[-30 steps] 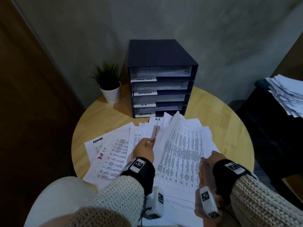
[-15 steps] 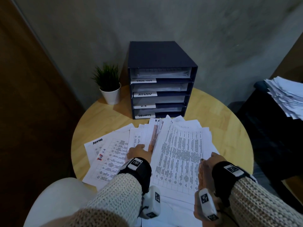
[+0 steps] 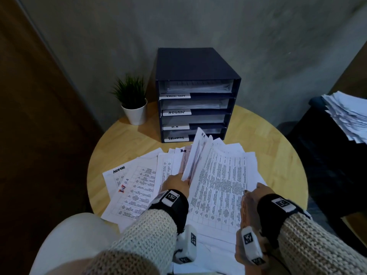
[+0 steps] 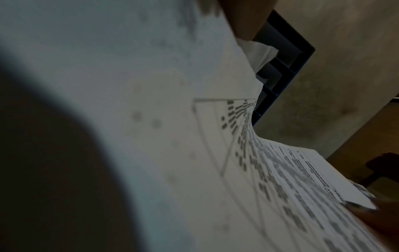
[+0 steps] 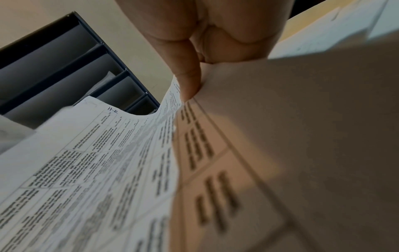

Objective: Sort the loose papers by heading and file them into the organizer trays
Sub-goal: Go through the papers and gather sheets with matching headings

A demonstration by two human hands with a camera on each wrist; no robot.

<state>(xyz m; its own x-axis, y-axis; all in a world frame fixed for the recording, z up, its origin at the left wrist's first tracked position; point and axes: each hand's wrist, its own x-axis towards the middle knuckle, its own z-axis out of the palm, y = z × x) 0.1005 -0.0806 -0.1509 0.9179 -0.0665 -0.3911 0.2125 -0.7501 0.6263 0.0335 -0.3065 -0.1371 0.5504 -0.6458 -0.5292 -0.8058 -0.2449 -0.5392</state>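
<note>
Loose printed papers lie fanned over the near half of the round table. My left hand grips a few sheets whose far ends stand tilted up toward the organizer. My right hand pinches the near right edge of a large tabular sheet; the right wrist view shows its fingers curled on that edge and a handwritten "H-R" heading. The dark blue organizer stands behind with several labelled trays, among them ADMIN and H.R. Blurred paper fills the left wrist view.
A small potted plant stands left of the organizer. Bare wooden table shows to the right of the papers. Another untidy paper stack rests on dark furniture at the far right. A white seat is at lower left.
The sheets in my left hand, nearly flat half a second ago, now stand raised toward the organizer. My right hand has stayed at the sheet's edge.
</note>
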